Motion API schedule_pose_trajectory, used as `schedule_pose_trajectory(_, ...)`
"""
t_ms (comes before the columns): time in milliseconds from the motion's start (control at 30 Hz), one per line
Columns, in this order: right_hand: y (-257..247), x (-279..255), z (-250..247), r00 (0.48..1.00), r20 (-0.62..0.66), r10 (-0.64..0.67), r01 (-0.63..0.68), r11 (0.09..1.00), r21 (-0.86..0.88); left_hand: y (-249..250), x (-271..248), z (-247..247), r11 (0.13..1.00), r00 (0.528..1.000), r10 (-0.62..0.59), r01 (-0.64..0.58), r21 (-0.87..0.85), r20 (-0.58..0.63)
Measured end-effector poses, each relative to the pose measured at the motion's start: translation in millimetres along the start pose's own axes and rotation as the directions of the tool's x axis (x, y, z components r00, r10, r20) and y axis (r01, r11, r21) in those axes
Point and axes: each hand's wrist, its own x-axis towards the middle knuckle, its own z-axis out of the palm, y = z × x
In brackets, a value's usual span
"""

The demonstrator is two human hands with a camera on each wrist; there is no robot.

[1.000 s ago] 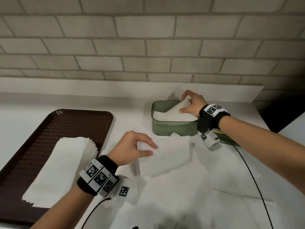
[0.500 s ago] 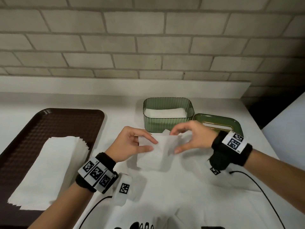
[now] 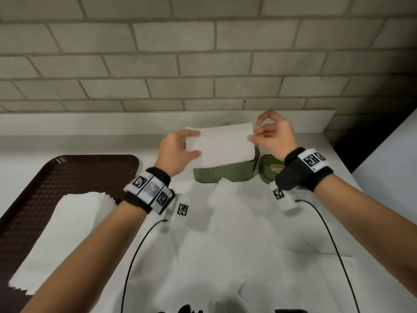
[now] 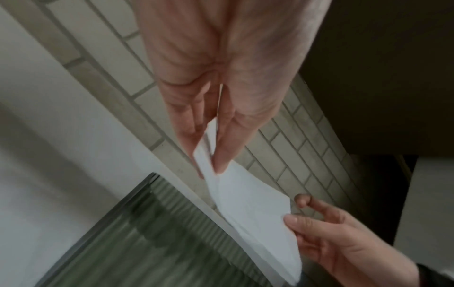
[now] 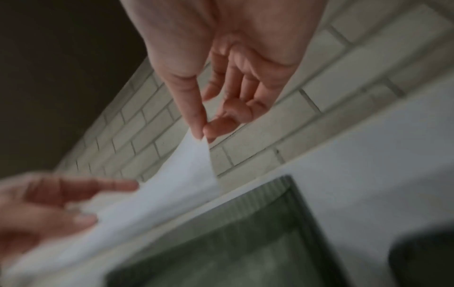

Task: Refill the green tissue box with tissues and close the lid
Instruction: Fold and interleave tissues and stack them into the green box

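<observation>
A white folded tissue hangs in the air above the green ribbed tissue box, hiding most of the box's opening. My left hand pinches the tissue's left edge between thumb and fingers; the left wrist view shows the tissue caught at the fingertips. At the tissue's right edge my right hand pinches it between thumb and forefinger, seen close in the right wrist view. The green lid lies on the counter right of the box, partly hidden behind my right wrist.
A dark brown tray at the left holds a stack of white tissues. More loose tissues lie spread on the white counter in front of the box. A brick wall rises just behind. Cables trail from both wrists.
Both hands have lifted the tissue off the counter and carried it away from me, up over the box. One second ago the right hand was in the box.
</observation>
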Motion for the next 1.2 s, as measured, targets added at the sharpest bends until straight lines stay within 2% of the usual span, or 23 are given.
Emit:
schedule_pose_trajectory(67, 5, 19, 3, 0.995, -0.034, -0.094, 0.087, 0.982, -0.166, 1, 24, 5, 0.993, 1.0, 0.015, -0.017, 0.114, 0.015)
schedule_pose_trajectory(133, 13, 33, 7, 0.99, 0.012, -0.142, 0.137, 0.924, -0.357, 2, 42, 9, 0.962, 0.999, 0.02, -0.026, 0.273, 0.026)
schedule_pose_trajectory(233, 22, 42, 11, 0.984, 0.152, -0.09, 0.161, 0.811, -0.562, 4, 64, 16, 0.88, 0.989, -0.063, -0.008, 0.475, 0.133)
schedule_pose_trajectory(367, 25, 44, 17, 0.975, 0.224, 0.001, 0.172, 0.638, -0.75, 8, 76, 32, 0.774, 0.931, -0.162, -0.085, 0.628, 0.326)
schedule_pose_trajectory(533, 31, 39, 23, 0.943, 0.325, 0.078, 0.245, 0.499, -0.831, 6, 78, 46, 0.695, 0.875, -0.241, -0.146, 0.704, 0.42)
schedule_pose_trajectory(667, 28, 35, 20, 0.939, 0.34, 0.052, 0.287, 0.429, -0.857, 11, 71, 48, 0.467, 0.919, -0.23, -0.183, 0.865, 0.319)
schedule_pose_trajectory(700, 27, 33, 21, 0.934, 0.357, 0.03, 0.31, 0.43, -0.848, 13, 70, 47, 0.448, 0.92, -0.235, -0.183, 0.875, 0.313)
schedule_pose_trajectory(767, 27, 27, 26, 0.911, 0.411, 0.036, 0.356, 0.438, -0.826, 15, 67, 48, 0.457, 0.879, -0.308, -0.198, 0.867, 0.363)
schedule_pose_trajectory(900, 32, 18, 38, 0.835, 0.446, 0.323, 0.311, 0.391, -0.866, 9, 58, 57, 0.377, 0.762, -0.486, -0.261, 0.889, 0.429)
schedule_pose_trajectory(967, 34, 14, 38, 0.824, 0.437, 0.361, 0.292, 0.391, -0.873, 7, 54, 58, 0.391, 0.744, -0.506, -0.253, 0.885, 0.436)
schedule_pose_trajectory(1033, 32, 13, 31, 0.876, 0.419, 0.238, 0.276, 0.464, -0.841, 13, 48, 49, 0.443, 0.771, -0.451, -0.246, 0.862, 0.451)
schedule_pose_trajectory(1067, 29, 11, 26, 0.914, 0.388, 0.123, 0.277, 0.509, -0.815, 16, 45, 42, 0.503, 0.798, -0.388, -0.236, 0.831, 0.462)
schedule_pose_trajectory(1133, 19, -2, 15, 0.952, 0.274, -0.137, 0.3, 0.598, -0.743, 20, 35, 24, 0.717, 0.871, -0.194, -0.188, 0.671, 0.451)
schedule_pose_trajectory(1167, 14, -13, 11, 0.952, 0.21, -0.222, 0.305, 0.662, -0.684, 20, 27, 15, 0.813, 0.909, -0.08, -0.177, 0.554, 0.408)
schedule_pose_trajectory(1200, 12, -26, 9, 0.958, 0.171, -0.232, 0.288, 0.737, -0.611, 22, 15, 9, 0.878, 0.94, 0.019, -0.179, 0.443, 0.342)
